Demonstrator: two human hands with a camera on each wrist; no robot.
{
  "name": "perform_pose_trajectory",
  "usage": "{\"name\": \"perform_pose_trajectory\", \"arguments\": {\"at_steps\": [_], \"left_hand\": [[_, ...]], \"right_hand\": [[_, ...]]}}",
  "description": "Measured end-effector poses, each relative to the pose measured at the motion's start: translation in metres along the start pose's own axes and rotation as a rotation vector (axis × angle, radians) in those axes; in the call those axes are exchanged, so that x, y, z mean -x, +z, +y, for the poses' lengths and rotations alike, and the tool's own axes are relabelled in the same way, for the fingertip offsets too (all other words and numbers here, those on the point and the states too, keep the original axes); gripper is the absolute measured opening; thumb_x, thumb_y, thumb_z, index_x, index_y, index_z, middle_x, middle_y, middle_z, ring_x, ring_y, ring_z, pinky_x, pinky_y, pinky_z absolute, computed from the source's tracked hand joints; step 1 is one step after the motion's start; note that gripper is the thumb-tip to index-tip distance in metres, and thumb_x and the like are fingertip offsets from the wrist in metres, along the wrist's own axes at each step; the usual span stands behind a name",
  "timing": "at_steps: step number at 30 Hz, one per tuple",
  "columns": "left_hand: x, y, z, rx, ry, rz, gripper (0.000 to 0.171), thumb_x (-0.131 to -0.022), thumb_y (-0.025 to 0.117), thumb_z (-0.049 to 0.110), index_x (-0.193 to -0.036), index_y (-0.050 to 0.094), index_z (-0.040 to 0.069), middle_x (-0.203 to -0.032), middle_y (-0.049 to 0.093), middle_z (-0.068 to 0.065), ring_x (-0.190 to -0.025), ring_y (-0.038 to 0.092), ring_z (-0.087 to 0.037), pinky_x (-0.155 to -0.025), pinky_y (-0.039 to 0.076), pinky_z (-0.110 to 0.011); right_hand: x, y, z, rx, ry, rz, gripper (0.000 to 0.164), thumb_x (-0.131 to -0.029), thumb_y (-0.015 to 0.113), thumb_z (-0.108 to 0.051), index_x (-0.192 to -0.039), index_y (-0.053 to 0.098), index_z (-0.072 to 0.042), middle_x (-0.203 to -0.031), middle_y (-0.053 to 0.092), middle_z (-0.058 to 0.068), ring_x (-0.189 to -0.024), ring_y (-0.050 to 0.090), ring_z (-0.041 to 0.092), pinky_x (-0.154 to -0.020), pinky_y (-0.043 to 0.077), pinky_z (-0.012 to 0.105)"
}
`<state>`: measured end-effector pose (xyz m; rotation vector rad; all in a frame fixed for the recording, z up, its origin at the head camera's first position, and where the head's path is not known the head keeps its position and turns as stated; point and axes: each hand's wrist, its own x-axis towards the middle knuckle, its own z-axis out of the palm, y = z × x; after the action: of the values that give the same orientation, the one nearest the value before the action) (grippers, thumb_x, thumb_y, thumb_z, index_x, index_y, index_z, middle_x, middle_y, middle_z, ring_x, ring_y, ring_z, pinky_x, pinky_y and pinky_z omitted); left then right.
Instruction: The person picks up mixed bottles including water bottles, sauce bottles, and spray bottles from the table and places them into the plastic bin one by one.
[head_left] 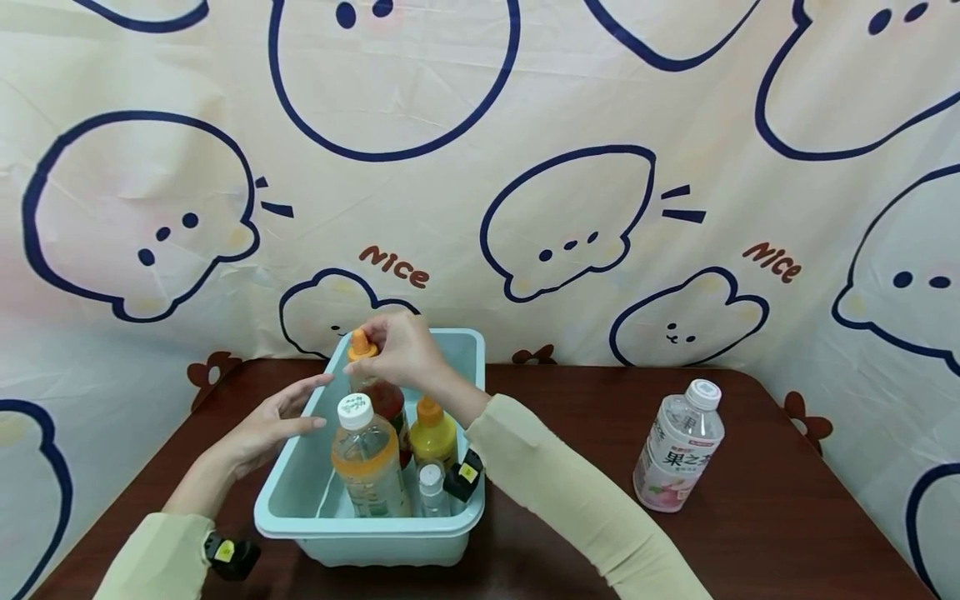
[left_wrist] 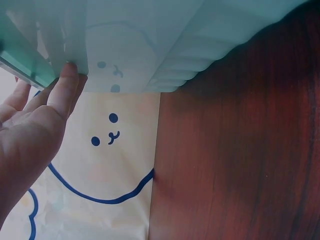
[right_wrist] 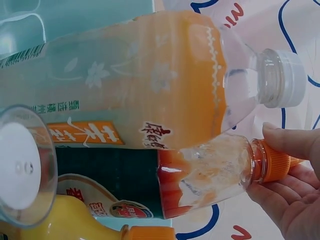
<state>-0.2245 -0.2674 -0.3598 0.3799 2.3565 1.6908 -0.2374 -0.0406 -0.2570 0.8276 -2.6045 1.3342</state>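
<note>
My right hand (head_left: pixel 405 352) grips the orange cap of a sauce bottle (right_wrist: pixel 212 175), clear with red sauce inside and a dark label, upright in a light blue plastic basin (head_left: pixel 367 528). At the basin's left rim is my left hand (head_left: pixel 258 432), fingers spread and nearly straight, fingertips against the wall in the left wrist view. In front of the sauce bottle stands a big drink bottle (head_left: pixel 367 462) with a white cap and orange band. A yellow bottle (head_left: pixel 433 437) with an orange cap and a small clear bottle (head_left: pixel 432 493) with a white cap are beside it.
A drink bottle with a pink label (head_left: pixel 678 450) stands on the dark brown table (head_left: pixel 570 467), right of the basin. Behind the table hangs a cream cloth (head_left: pixel 570 108) with blue cartoon outlines. The basin's back edge is close to the cloth.
</note>
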Motion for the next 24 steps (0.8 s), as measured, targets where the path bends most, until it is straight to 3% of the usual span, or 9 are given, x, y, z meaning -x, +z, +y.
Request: {"name": "perform_pose_trajectory", "arguments": {"at_steps": [19, 24], "left_hand": [[-0.0006, -0.0004, -0.0015, -0.003, 0.004, 0.006, 0.075, -0.084, 0.063, 0.02, -0.144, 0.02, 0.009, -0.147, 0.017, -0.023, -0.123, 0.033, -0.046, -0.087, 0.043, -0.057], [-0.0011, -0.0004, -0.0009, -0.011, 0.003, 0.008, 0.075, -0.084, 0.063, 0.021, -0.144, 0.019, 0.009, -0.148, 0.016, -0.022, -0.124, 0.031, -0.046, -0.088, 0.041, -0.058]], "right_hand": [[-0.0028, 0.0026, 0.0034, 0.045, 0.038, -0.075, 0.026, -0.067, 0.08, -0.01, -0.089, 0.066, -0.005, -0.083, 0.064, 0.0, -0.07, 0.057, 0.006, -0.061, 0.048, 0.01], [-0.0025, 0.004, 0.0038, 0.06, 0.043, -0.103, 0.032, -0.067, 0.08, -0.008, -0.096, 0.068, -0.004, -0.091, 0.066, 0.002, -0.072, 0.059, 0.006, -0.063, 0.048, 0.01]]}}
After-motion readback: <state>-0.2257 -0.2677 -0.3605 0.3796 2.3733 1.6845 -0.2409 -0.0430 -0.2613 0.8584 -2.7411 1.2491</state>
